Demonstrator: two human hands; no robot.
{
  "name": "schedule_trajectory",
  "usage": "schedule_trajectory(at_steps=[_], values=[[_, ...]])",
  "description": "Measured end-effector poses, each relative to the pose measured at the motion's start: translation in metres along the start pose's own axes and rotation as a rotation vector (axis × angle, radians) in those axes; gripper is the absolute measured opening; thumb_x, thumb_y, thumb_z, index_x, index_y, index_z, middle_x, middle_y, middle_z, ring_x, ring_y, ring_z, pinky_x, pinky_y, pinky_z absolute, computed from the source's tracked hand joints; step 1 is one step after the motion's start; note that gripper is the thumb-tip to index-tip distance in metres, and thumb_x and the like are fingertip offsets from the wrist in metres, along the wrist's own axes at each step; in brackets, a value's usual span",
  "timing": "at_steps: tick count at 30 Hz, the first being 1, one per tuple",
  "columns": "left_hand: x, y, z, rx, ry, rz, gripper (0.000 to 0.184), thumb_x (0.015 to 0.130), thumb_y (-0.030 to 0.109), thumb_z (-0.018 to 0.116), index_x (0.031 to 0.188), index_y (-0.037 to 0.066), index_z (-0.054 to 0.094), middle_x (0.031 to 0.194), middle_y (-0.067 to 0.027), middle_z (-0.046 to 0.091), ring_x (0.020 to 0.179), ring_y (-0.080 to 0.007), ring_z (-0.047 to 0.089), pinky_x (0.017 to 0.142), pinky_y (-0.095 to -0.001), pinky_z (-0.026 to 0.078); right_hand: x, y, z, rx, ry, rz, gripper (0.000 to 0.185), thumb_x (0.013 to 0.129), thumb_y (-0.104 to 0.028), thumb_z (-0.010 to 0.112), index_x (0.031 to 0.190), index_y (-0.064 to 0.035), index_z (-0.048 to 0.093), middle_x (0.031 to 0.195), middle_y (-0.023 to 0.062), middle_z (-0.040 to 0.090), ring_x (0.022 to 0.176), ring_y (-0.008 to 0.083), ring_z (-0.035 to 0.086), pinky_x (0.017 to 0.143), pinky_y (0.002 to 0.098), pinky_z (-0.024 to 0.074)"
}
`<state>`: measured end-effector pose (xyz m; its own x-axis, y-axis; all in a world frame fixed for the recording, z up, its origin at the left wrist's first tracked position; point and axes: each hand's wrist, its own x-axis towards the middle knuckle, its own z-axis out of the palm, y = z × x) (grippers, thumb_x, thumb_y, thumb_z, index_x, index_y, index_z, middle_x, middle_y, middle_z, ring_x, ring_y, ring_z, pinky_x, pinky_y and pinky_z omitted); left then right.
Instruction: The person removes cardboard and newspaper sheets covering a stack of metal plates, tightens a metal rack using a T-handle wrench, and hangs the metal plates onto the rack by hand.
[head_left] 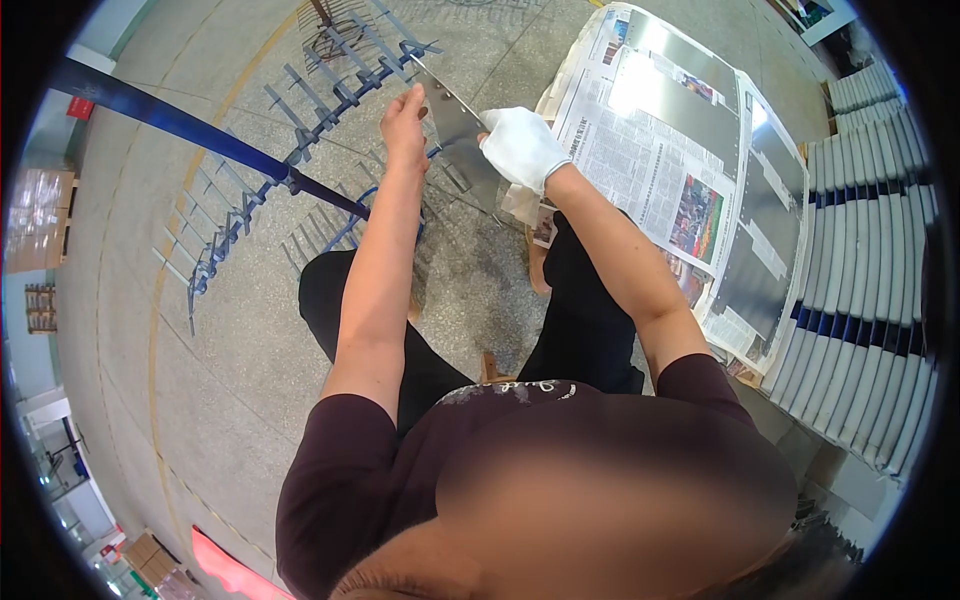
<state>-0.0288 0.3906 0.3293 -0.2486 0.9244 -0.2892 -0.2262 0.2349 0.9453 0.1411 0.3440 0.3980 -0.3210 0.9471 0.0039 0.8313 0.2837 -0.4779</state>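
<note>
Grey floor [240, 370], metal plate [453, 118] between fingers [413, 97]

Metal plate [452, 118] partly hidden by the gloved right fingers [498, 124]

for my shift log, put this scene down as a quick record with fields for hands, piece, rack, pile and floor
left hand: bare, by the metal sheet; grip unclear
right hand: gloved in white, holding the metal sheet
piece: metal sheet, between the hands
rack: blue bar with metal prongs, beyond the left forearm
pile: newspaper and flat metal, to the right
floor: grey, speckled
</note>
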Motion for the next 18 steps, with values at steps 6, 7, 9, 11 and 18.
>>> schedule_trajectory(at_steps=[6,7,9,11,18], values=[[0.009,-0.009,0.000,-0.012,0.033,0.043,0.042,0.084,0.047,0.065,0.108,0.014,0.055,0.118,-0.0032,0.057,0.115,-0.0214,0.050,0.092,-0.0521,0.032,-0.001,-0.003,-0.001,0.005,0.035,-0.009,0.021,0.079,-0.019,0.055,0.083,-0.0025,0.068,0.080,0.0249,0.064,0.081,0.0405,0.064,0.077,0.0456,0.0498],[0.008,-0.010,0.000,-0.011,0.042,0.037,0.041,0.084,0.046,0.065,0.107,0.014,0.055,0.117,-0.0030,0.058,0.114,-0.0210,0.050,0.091,-0.0514,0.033,-0.002,-0.002,0.000,0.012,0.035,-0.007,0.021,0.079,-0.019,0.055,0.083,-0.0026,0.068,0.080,0.0248,0.064,0.081,0.0405,0.064,0.077,0.0456,0.0499],[0.009,-0.011,0.000,-0.011,0.049,0.045,0.039,0.084,0.045,0.066,0.106,0.014,0.054,0.115,-0.0023,0.058,0.112,-0.0204,0.051,0.091,-0.0508,0.033,-0.002,-0.002,0.001,0.027,0.040,-0.007,0.021,0.079,-0.019,0.055,0.084,-0.0029,0.068,0.080,0.0247,0.064,0.081,0.0405,0.064,0.077,0.0456,0.0499],[0.008,-0.011,-0.001,-0.013,0.060,0.051,0.037,0.083,0.044,0.066,0.104,0.015,0.054,0.112,-0.0013,0.058,0.110,-0.0193,0.051,0.090,-0.0496,0.033,-0.003,-0.002,0.001,0.024,0.039,-0.010,0.021,0.079,-0.019,0.055,0.084,-0.0033,0.068,0.080,0.0246,0.064,0.081,0.0404,0.064,0.077,0.0456,0.0500],[0.017,-0.021,0.000,-0.004,0.103,0.105,0.030,0.082,0.039,0.069,0.095,0.017,0.054,0.098,0.0031,0.058,0.097,-0.0133,0.052,0.080,-0.0401,0.035,-0.004,-0.005,0.000,0.002,0.028,-0.004,0.021,0.080,-0.018,0.053,0.085,-0.0033,0.068,0.081,0.0242,0.065,0.082,0.0401,0.064,0.078,0.0456,0.0500]])
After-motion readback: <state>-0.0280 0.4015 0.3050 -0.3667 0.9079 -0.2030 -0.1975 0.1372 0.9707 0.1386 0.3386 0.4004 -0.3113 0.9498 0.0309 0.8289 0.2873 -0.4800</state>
